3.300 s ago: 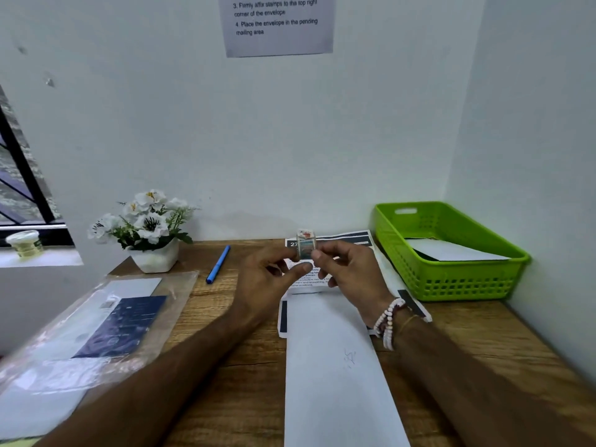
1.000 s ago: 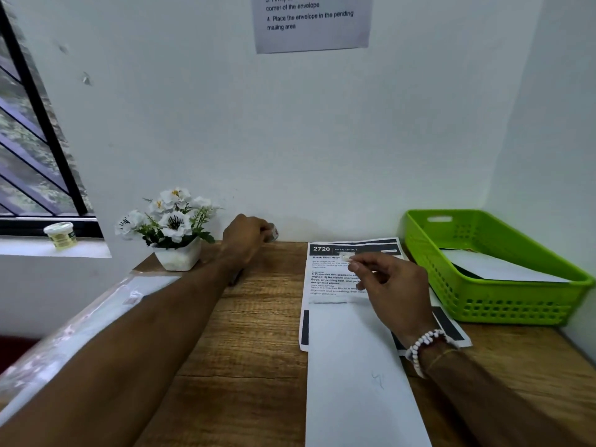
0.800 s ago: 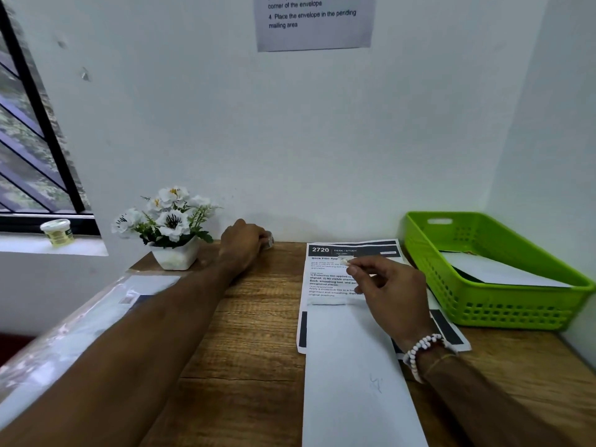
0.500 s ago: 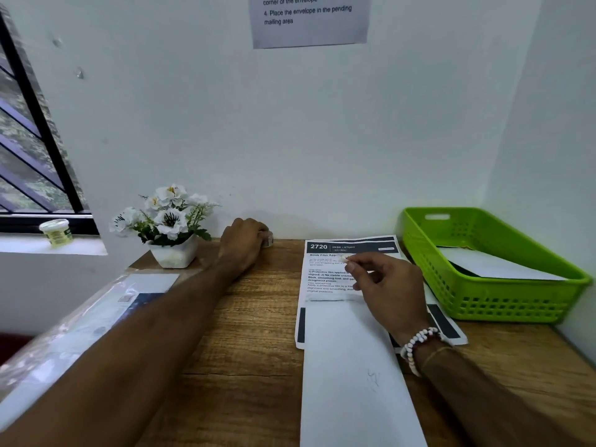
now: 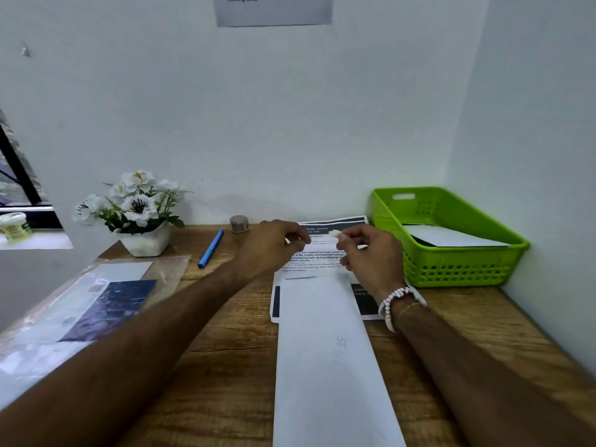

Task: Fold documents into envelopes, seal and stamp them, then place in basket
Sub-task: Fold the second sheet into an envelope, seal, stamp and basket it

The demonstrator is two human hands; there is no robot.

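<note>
Envelope [image 5: 325, 350] lies flat, near centre, over a printed sheet [image 5: 335, 221]. Your right hand [image 5: 374, 256] pinches the stamp [image 5: 335, 233] above its far end. Your left hand [image 5: 274, 248] is curled just beside; contents cannot be told. Seat the stamp square in a far corner and press flat. Basket [image 5: 451, 275] waits far right.

The left hand [image 5: 274, 246] is no longer at the back of the desk [image 5: 232, 317]. It now holds nothing and is over the printed sheet [image 5: 309, 264], close to the right hand [image 5: 371, 256] and the small stamp [image 5: 335, 233] pinched there. The stamp roll [image 5: 239, 224] now stands alone by the wall [image 5: 290, 140]. The blue pen [image 5: 211, 249] is uncovered again.
</note>
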